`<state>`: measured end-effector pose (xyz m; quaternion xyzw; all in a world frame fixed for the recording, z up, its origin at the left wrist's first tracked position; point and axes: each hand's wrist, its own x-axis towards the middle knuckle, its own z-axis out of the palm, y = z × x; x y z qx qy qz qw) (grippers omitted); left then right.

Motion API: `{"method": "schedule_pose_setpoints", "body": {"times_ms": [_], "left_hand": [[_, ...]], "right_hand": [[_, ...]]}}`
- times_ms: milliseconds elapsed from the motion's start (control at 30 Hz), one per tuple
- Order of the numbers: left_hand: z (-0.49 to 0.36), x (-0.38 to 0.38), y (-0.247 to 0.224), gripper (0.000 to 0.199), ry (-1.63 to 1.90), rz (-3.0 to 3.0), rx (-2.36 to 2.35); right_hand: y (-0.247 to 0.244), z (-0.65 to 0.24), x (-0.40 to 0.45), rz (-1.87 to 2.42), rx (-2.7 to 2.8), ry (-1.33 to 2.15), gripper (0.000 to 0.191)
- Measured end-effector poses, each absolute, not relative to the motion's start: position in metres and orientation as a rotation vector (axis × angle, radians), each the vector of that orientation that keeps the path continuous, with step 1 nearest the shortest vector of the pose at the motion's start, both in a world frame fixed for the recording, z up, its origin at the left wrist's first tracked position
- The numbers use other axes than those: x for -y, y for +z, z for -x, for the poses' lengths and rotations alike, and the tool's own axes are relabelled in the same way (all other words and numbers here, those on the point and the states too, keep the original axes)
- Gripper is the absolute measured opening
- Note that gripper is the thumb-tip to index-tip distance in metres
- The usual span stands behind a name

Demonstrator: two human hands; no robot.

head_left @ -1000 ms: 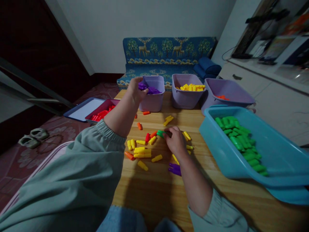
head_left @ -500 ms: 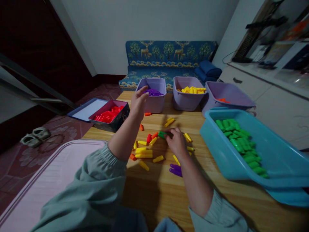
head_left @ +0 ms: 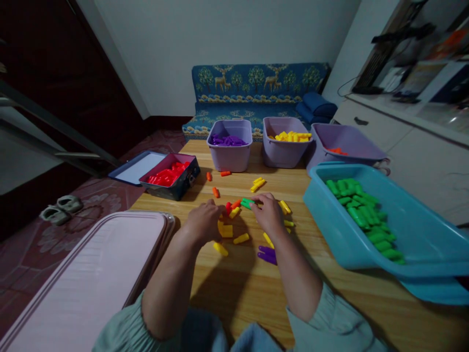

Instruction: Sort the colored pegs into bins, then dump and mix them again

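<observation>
My left hand (head_left: 205,222) is low over the pile of small plastic pegs, palm down. Its fingers are spread and bent, the tips beside a red peg (head_left: 228,208) and above yellow pegs (head_left: 225,231), which it partly covers. Between the thumb and fingers of my right hand (head_left: 268,211) are green pegs (head_left: 246,203), close to the table top. An orange peg (head_left: 236,204) lies between the red and green ones. Near my right wrist are purple pegs (head_left: 267,254), and yellow pegs (head_left: 285,207) lie just beyond that hand.
Lilac bins stand at the back, holding purple pegs (head_left: 227,141), yellow pegs (head_left: 291,137) and orange pegs (head_left: 336,151). A blue tub (head_left: 330,234) with green pegs is at right. An open tin (head_left: 181,185) of red pegs and a pink lid (head_left: 106,259) are at left.
My left hand has come down and toward me from in front of the purple pegs' bin to the pile. My right hand stays at the green pegs.
</observation>
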<state>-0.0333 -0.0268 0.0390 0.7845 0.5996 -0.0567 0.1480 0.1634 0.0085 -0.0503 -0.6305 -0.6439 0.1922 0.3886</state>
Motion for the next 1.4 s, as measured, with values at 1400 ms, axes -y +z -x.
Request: {"method": "schedule_pose_setpoints", "body": {"times_ms": [1400], "left_hand": [[0.0,-0.011,-0.023,0.052,0.93,-1.53,-1.174]], "right_hand": [[-0.021,-0.156,-0.004,1.134,0.719,1.19,0.034]]}}
